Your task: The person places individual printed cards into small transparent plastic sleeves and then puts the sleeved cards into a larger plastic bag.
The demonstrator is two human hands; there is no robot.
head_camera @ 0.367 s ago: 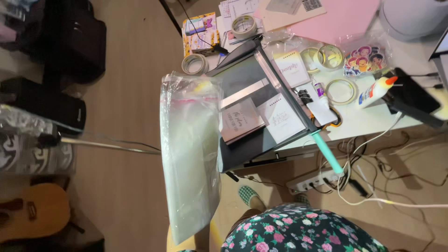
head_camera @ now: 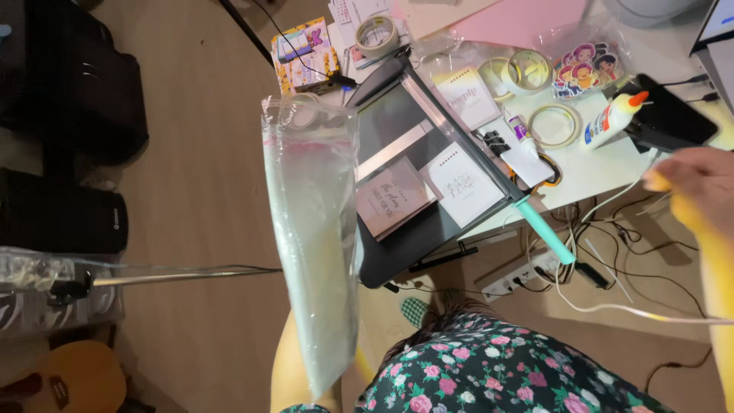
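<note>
While the clear plastic bag [head_camera: 312, 237] hangs upright in the middle of the frame, the rest reads as follows:

Left hand: only the forearm [head_camera: 294, 375] shows, bottom centre, behind the bag's lower end. The hand itself is hidden, so I cannot tell its grip; the bag is likely pinched from below, since nothing else carries it.

Bag: open mouth at the top, pink seal strip just under it, held off the desk and over the floor, in front of the paper cutter's left edge.

Right hand [head_camera: 699, 187]: right edge of the frame, blurred, fingers loosely curled, holding nothing visible. It hovers above the cables [head_camera: 612, 229], near the desk's front edge.

Paper cutter [head_camera: 405, 160]: upper centre, dark bed, mint handle [head_camera: 544, 229] sticking out toward lower right. Two small printed cards [head_camera: 428, 191] lie on the bed.

Desk [head_camera: 604, 172]: upper right, holds tape rolls [head_camera: 535, 92], a glue bottle [head_camera: 615, 116] with orange cap, a sticker pack [head_camera: 585, 65].

Bottom: floral skirt [head_camera: 489, 367], so the person is close to the desk.
</note>
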